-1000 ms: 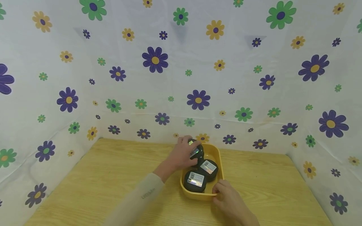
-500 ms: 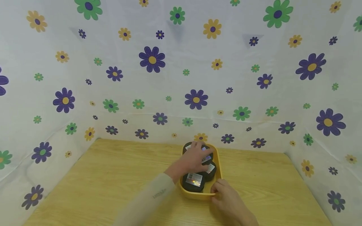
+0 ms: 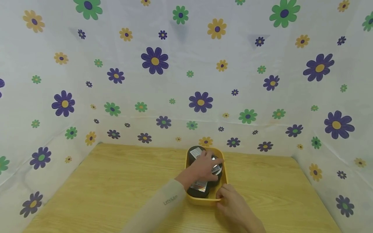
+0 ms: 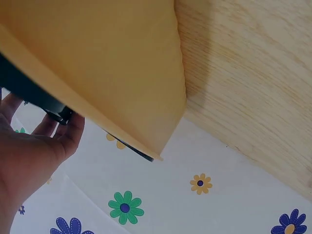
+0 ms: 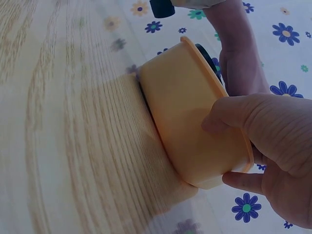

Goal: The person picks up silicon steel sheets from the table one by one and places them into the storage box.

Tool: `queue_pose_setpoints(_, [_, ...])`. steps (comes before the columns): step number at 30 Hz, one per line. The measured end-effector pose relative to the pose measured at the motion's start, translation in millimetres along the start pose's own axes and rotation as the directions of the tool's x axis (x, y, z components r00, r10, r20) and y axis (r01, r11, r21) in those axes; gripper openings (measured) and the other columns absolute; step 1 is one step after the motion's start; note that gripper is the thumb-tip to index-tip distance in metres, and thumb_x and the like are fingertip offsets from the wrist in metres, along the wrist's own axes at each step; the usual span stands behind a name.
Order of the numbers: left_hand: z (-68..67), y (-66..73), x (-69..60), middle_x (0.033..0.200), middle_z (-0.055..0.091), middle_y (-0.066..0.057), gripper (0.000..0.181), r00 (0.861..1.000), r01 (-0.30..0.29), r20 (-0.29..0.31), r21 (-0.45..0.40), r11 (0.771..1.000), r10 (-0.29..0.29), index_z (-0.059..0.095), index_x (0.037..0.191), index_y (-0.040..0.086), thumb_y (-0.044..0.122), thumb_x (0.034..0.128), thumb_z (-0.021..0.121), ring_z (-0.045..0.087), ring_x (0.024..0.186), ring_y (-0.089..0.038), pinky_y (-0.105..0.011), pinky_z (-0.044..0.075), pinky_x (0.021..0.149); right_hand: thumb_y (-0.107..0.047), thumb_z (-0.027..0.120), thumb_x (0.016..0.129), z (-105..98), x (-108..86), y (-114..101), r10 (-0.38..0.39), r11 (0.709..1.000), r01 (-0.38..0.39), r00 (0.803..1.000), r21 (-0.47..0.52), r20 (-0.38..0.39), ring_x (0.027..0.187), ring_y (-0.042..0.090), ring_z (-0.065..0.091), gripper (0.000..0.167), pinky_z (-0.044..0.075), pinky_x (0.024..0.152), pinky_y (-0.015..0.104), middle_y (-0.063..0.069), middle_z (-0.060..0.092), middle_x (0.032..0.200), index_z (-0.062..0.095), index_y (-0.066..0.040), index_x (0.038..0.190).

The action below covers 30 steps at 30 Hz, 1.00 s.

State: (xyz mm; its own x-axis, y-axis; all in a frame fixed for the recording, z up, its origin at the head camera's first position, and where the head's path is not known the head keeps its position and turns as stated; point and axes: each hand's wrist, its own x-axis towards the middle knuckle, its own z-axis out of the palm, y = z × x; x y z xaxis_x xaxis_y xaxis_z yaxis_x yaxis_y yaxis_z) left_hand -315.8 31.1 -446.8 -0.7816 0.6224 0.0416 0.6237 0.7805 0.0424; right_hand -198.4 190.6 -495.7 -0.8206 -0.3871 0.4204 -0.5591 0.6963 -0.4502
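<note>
A yellow plastic bin [image 3: 201,201] holds several black round discs with pale labels and shiny stickers. My left hand [image 3: 202,167] is inside it, fingers and thumb spread round the edges of a black disc [image 3: 216,169] at the right side. In the left wrist view, the fingers of the left hand [image 4: 36,146] curl at a dark edge above the bin's rim. One disc [image 3: 194,152] lies at the far left, another [image 3: 199,191] at the near left, partly under my wrist. My right hand [image 3: 234,202] grips the bin's near right corner, thumb against the outer wall [image 5: 185,117].
The bin stands on a wood-grain table [image 3: 131,181] near its back edge. A white cloth with printed flowers [image 3: 180,81] hangs behind and at both sides. Bare wood extends left and right of the bin.
My left hand has moved right and nearer with the disc, from the bin's far left to its right side. The far left disc now shows. My right hand keeps its grip.
</note>
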Motion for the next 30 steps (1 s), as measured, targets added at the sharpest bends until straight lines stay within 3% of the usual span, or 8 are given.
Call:
queue_pose_setpoints(6, [-0.2,3.0,-0.6,0.144,0.041,-0.015,0.067,1.0,0.01,0.015,-0.024,1.0,-0.01,0.045,0.148,0.034,0.042,0.0867,0.069,0.043,0.123,-0.033,-0.038,0.052,0.088,0.0,0.076,0.068,0.9,0.4,1.3,0.001,1.0,-0.001,1.0,0.005,0.008,0.082,0.003,0.045,0.029,0.048,0.072,0.025,-0.016,0.047,0.083,0.058,-0.02,0.079])
queue_pose_setpoints(18, [2.2,4.6,2.4,0.148,0.04,-0.015,0.065,0.998,0.026,0.055,-0.061,0.998,-0.022,0.043,0.149,0.032,0.042,0.0892,0.066,0.04,0.13,-0.035,-0.044,0.048,0.099,0.0,0.076,0.07,-0.7,1.1,-1.3,0.035,0.999,-0.035,0.999,0.008,0.025,0.081,0.003,0.045,0.028,0.047,0.072,0.025,-0.015,0.048,0.084,0.058,-0.019,0.078])
queue_pose_setpoints(30, [4.7,3.0,3.4,0.15,0.039,-0.012,0.064,0.998,0.039,0.047,-0.071,0.997,-0.036,0.047,0.147,0.028,0.043,0.0879,0.066,0.041,0.129,-0.032,-0.042,0.049,0.098,0.0,0.077,0.071,-2.2,1.6,-2.0,0.047,0.999,-0.047,0.998,0.0,0.041,0.082,0.003,0.045,0.028,0.047,0.072,0.025,-0.015,0.047,0.084,0.058,-0.019,0.079])
